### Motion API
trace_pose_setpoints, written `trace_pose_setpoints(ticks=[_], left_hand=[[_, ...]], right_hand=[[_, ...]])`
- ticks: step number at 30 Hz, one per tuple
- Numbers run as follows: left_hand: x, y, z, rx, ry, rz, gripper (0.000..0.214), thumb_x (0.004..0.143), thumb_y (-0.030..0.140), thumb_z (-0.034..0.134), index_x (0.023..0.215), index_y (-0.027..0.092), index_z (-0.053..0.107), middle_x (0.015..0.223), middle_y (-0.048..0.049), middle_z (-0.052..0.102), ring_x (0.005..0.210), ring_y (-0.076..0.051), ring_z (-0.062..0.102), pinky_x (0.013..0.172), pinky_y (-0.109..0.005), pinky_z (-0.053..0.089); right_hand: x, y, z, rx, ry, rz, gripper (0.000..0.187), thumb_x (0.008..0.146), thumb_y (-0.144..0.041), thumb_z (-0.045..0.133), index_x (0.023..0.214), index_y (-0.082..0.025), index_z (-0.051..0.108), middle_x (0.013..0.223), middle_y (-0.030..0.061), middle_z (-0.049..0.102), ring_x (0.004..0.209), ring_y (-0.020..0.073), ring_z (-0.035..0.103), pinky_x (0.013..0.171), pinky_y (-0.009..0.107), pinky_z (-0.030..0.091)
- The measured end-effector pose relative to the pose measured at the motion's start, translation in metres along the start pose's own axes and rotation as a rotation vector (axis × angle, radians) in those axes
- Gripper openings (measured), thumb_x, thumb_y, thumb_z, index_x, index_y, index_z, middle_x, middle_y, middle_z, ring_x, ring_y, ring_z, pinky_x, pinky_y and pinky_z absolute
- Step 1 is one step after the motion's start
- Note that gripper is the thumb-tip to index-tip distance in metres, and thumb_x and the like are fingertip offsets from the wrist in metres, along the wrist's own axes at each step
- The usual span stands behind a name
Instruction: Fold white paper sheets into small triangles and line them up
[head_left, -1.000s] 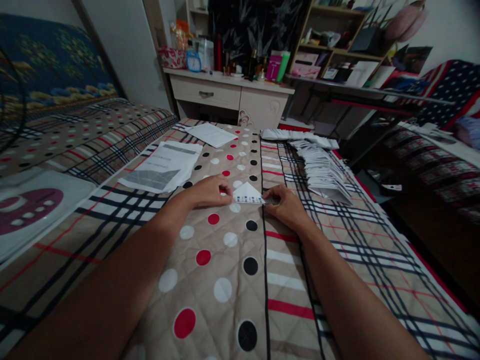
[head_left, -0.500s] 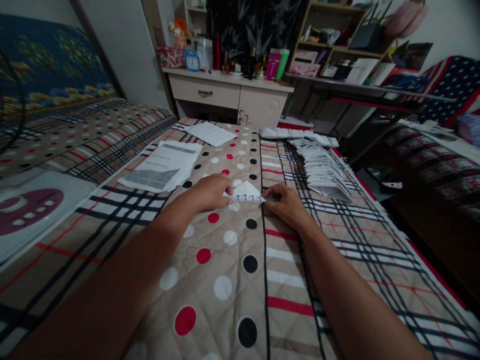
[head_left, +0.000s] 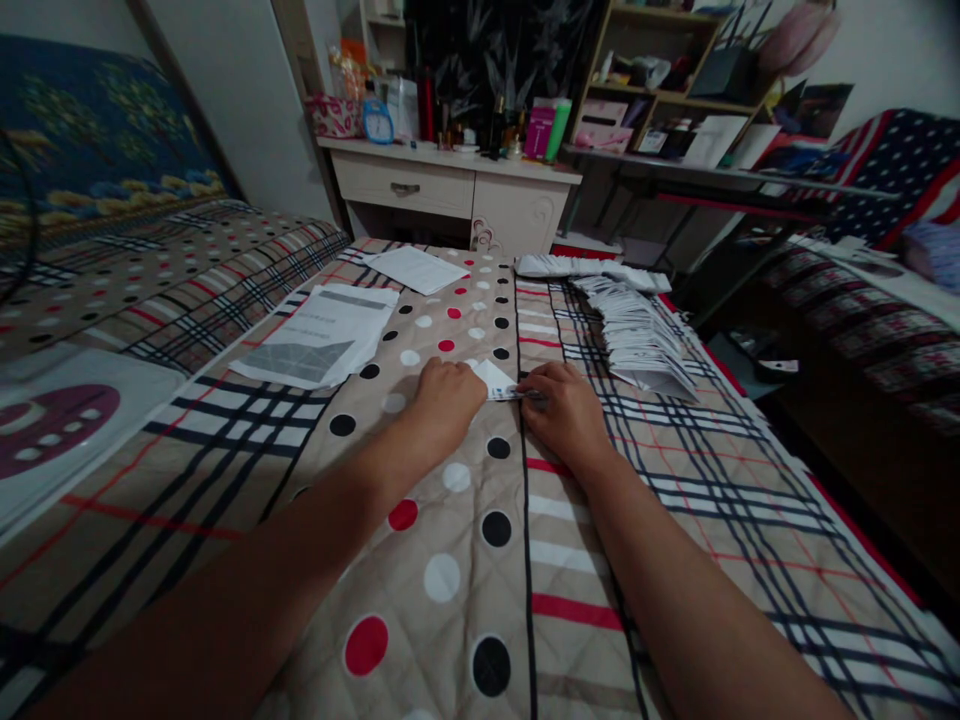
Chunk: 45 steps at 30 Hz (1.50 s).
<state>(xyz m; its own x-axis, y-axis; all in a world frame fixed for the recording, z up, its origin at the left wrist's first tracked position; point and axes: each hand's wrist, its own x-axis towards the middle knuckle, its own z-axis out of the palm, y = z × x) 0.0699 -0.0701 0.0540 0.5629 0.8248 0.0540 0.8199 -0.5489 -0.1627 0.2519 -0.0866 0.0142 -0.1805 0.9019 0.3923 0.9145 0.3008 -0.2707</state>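
A small folded paper (head_left: 495,380), white with a pointed top and blue print along its lower edge, lies on the patterned bedspread (head_left: 480,590) between my hands. My left hand (head_left: 450,400) is closed over the paper's left end, knuckles up, and hides that part of it. At the right end, my right hand (head_left: 564,408) pinches the paper between thumb and fingers. To the right sits a long row of folded white papers (head_left: 645,335) packed closely together. Printed sheets (head_left: 319,335) lie flat to the left, and a smaller white stack (head_left: 418,269) lies beyond them.
At the far left is a plastic-wrapped package (head_left: 142,400) with a purple print. A white dresser (head_left: 401,185) stands past the bed's far end, bearing a blue clock (head_left: 377,122) and bottles. Shelves (head_left: 660,95) and a side table are at the back right.
My left hand has slid right and turned knuckles-up, covering more of the paper's left end and printed edge. My right hand stays at the right end, its fingers curled further over.
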Motion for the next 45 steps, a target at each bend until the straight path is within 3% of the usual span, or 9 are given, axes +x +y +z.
trace_pose_setpoints(ticks=[9,15,21,25,32,36,40,42,45], left_hand=[[-0.002,0.008,0.013,-0.074,0.129,-0.06,0.027,0.084,0.002,0.046,0.091,0.012,0.071,0.092,-0.0159,0.068,0.087,-0.027,0.065,0.07,-0.037,0.044],[0.003,-0.011,0.027,-0.216,0.271,0.002,0.021,0.093,0.024,0.051,0.096,0.018,0.071,0.096,-0.0109,0.069,0.091,-0.027,0.061,0.072,-0.038,0.043],[0.006,-0.023,0.035,-0.242,0.403,0.093,0.022,0.094,0.021,0.049,0.097,0.022,0.071,0.095,-0.0074,0.07,0.09,-0.023,0.06,0.075,-0.036,0.041],[0.003,-0.021,0.035,-0.237,0.537,0.166,0.022,0.093,0.017,0.049,0.098,0.022,0.07,0.092,-0.0052,0.07,0.088,-0.021,0.06,0.074,-0.035,0.04],[0.005,-0.018,0.031,-0.292,0.806,0.226,0.017,0.093,0.022,0.053,0.092,0.019,0.069,0.081,-0.004,0.068,0.078,-0.019,0.06,0.069,-0.032,0.041],[0.01,-0.021,0.033,-0.456,0.752,0.233,0.017,0.093,0.024,0.055,0.092,0.018,0.07,0.082,-0.0043,0.069,0.078,-0.017,0.063,0.069,-0.03,0.044],[0.013,-0.024,0.038,-0.71,0.614,0.196,0.017,0.092,0.021,0.056,0.094,0.018,0.072,0.086,-0.0037,0.072,0.079,-0.016,0.066,0.071,-0.028,0.048],[0.013,-0.025,0.04,-0.765,0.539,0.19,0.014,0.087,0.024,0.064,0.096,0.019,0.072,0.092,-0.004,0.073,0.084,-0.017,0.067,0.076,-0.029,0.05],[0.014,-0.026,0.043,-0.776,0.48,0.183,0.027,0.074,0.028,0.079,0.099,0.019,0.073,0.098,-0.0051,0.073,0.088,-0.02,0.068,0.079,-0.032,0.051]], right_hand=[[0.002,0.0,0.0,-0.086,0.001,-0.034,0.018,0.086,-0.017,0.057,0.092,-0.021,0.073,0.101,0.0056,0.072,0.1,0.0247,0.057,0.085,0.038,0.036],[0.002,0.001,0.002,0.008,0.04,0.03,0.017,0.084,-0.015,0.055,0.09,-0.019,0.07,0.095,0.0047,0.072,0.093,0.0215,0.061,0.084,0.034,0.036],[0.001,-0.004,0.001,0.056,0.074,-0.001,0.014,0.084,-0.02,0.058,0.093,-0.02,0.069,0.096,0.0051,0.071,0.096,0.0223,0.061,0.086,0.034,0.036],[0.001,-0.009,0.002,0.076,0.153,-0.112,0.014,0.09,-0.027,0.058,0.096,-0.022,0.07,0.096,0.005,0.071,0.097,0.0215,0.061,0.089,0.035,0.036],[0.001,-0.013,0.001,0.127,0.362,-0.248,0.018,0.094,-0.027,0.054,0.086,-0.02,0.068,0.076,0.004,0.067,0.077,0.0194,0.058,0.082,0.037,0.039],[0.002,-0.014,0.001,0.175,0.361,-0.222,0.013,0.092,-0.025,0.057,0.089,-0.021,0.069,0.075,0.0026,0.07,0.074,0.0188,0.061,0.082,0.038,0.04],[0.003,-0.014,0.001,0.325,0.321,-0.096,0.012,0.089,-0.024,0.061,0.084,-0.022,0.072,0.078,0.0026,0.074,0.074,0.0199,0.065,0.079,0.038,0.042],[0.004,-0.014,0.002,0.43,0.267,-0.018,0.014,0.087,-0.025,0.062,0.081,-0.021,0.073,0.076,0.0033,0.074,0.072,0.0201,0.065,0.074,0.036,0.044],[0.004,-0.012,0.003,0.545,0.195,0.068,0.016,0.087,-0.027,0.061,0.08,-0.02,0.073,0.077,0.0043,0.074,0.072,0.0204,0.066,0.07,0.034,0.047]])
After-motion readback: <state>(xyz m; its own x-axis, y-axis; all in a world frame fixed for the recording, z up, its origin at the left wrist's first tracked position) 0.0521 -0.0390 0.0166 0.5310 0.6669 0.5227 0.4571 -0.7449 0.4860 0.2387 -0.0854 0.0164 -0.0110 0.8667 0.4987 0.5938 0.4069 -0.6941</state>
